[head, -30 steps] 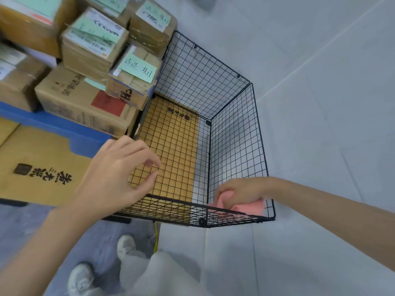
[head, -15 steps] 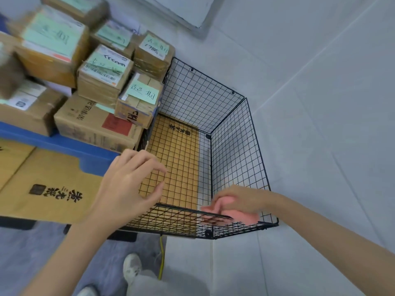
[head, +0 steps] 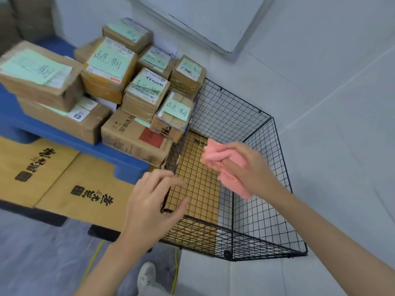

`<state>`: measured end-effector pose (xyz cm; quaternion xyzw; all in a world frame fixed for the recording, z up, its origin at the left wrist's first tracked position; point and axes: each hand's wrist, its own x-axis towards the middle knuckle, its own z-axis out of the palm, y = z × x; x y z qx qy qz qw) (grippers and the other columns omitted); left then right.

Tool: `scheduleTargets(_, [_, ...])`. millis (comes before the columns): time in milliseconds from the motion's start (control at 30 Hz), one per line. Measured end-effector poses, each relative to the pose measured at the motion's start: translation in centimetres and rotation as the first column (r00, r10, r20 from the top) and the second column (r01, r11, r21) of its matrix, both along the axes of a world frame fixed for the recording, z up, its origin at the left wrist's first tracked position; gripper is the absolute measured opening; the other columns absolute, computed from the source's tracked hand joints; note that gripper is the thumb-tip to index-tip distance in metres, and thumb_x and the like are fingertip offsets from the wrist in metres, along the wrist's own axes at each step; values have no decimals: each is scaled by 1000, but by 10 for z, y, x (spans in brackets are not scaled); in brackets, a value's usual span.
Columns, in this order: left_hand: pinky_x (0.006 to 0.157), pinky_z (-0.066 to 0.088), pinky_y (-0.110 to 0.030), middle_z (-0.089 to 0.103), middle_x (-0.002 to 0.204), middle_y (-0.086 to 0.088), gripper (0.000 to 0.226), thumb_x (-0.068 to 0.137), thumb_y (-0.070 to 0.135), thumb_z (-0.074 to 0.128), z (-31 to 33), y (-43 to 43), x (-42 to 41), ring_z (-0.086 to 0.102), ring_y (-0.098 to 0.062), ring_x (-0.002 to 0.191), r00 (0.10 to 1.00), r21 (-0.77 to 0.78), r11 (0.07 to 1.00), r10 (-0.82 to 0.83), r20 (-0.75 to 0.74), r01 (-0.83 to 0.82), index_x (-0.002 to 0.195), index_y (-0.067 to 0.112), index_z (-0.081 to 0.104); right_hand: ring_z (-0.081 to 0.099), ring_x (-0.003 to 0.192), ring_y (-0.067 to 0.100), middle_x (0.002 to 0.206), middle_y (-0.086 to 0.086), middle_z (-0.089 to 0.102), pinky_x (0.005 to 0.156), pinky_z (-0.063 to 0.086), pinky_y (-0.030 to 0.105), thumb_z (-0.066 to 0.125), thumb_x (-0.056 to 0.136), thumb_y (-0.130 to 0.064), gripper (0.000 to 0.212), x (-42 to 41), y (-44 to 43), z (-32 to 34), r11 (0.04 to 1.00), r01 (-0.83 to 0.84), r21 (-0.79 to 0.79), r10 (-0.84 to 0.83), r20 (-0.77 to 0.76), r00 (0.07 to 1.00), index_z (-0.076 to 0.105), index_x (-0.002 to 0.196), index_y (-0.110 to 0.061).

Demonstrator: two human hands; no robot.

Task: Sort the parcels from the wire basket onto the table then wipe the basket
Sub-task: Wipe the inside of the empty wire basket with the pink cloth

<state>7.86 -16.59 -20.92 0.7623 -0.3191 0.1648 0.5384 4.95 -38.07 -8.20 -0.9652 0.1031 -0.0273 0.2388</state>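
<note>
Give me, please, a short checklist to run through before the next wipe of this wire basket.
1. Parcels out of the wire basket: ok; only a cardboard sheet lies on its floor.
2. Pink cloth in grip: ok; the right hand holds it above the basket.
3. Left hand steadying the near left corner: cannot tell; contact is unclear.
4. Stacked parcels clear of the basket: not ok; the nearest parcel sits against its left wall.
</note>
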Motion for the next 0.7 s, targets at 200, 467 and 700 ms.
scheduleTargets(200, [96,40,-28,51,125,2,61,78,51,70,2,7,-8,47,-16,113,977,26,989,148,-156,-145,127,17,54,50,109,-12,124,-19,53,96,37,7,56,95,-37,24,55,33,-20,953,-269,-142,296,225,928,60,119,-38])
scheduleTargets(467, [102,28,-14,51,125,7,65,73,49,67,5,5,-9,41,-8,116,955,35,976,219,-198,-217,128,20,49,62,105,0,114,-1,69,87,57,30,62,90,-10,24,31,46,-64,790,-602,-118,613,174,771,70,112,-15])
scheduleTargets(700, [102,28,-13,47,124,12,64,73,45,66,8,8,-12,40,-7,115,959,12,975,222,-176,-223,129,25,45,64,98,-3,109,-6,69,86,55,21,53,93,-23,27,81,17,-65,875,-397,-278,469,279,838,71,110,-13])
